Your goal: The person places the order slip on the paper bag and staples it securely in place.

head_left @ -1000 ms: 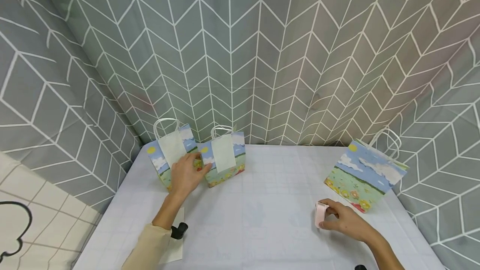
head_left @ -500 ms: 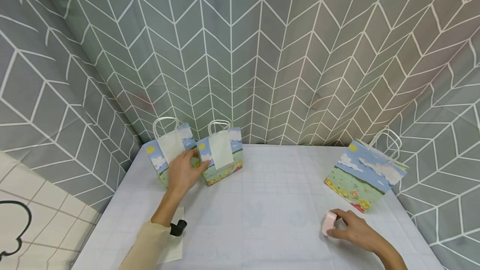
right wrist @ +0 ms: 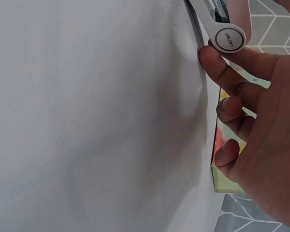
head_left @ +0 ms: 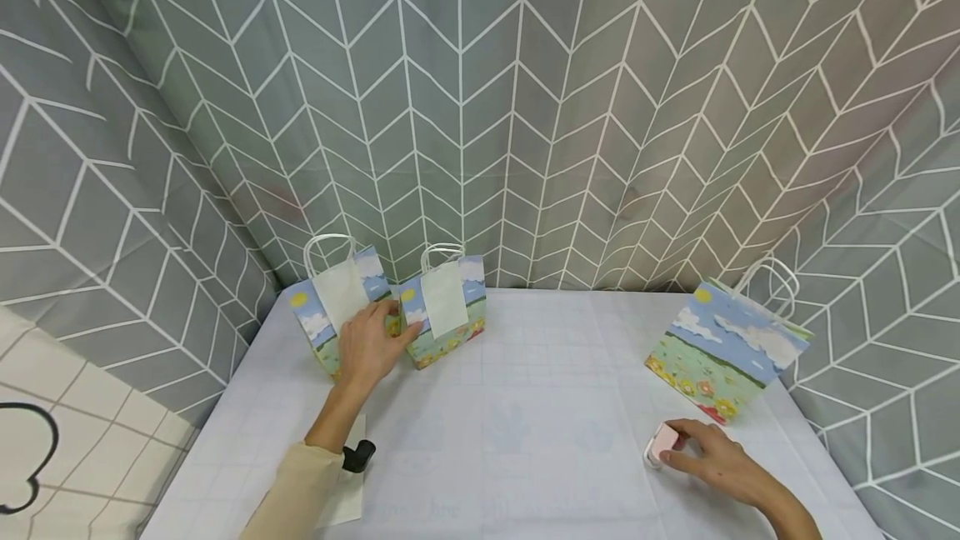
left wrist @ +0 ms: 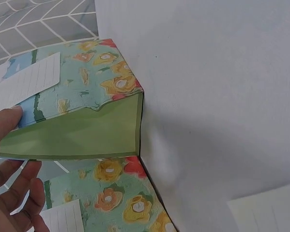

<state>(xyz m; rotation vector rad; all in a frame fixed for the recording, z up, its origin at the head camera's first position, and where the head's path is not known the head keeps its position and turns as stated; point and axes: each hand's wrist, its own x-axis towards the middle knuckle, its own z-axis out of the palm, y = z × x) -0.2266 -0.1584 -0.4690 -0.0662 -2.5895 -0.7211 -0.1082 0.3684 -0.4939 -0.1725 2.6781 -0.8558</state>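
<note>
Pink stapler (head_left: 666,442) here, pinched in your right hand (head_left: 711,458), seemingly for control; your left hand (head_left: 369,347) grips a paper bag (head_left: 474,294) across its side, likely steadying it, second bag (head_left: 318,327) partly behind that hand.

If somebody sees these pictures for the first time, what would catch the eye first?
Likely the colourful flower-and-sky prints: on the left paper bag, on the middle paper bag, whose side the left hand holds, and on the right paper bag, which sits tilted. Next, perhaps, the small pink-and-white stapler in the right hand, in front of that tilted bag. Behind the table hangs a grey zigzag-patterned curtain.
</note>
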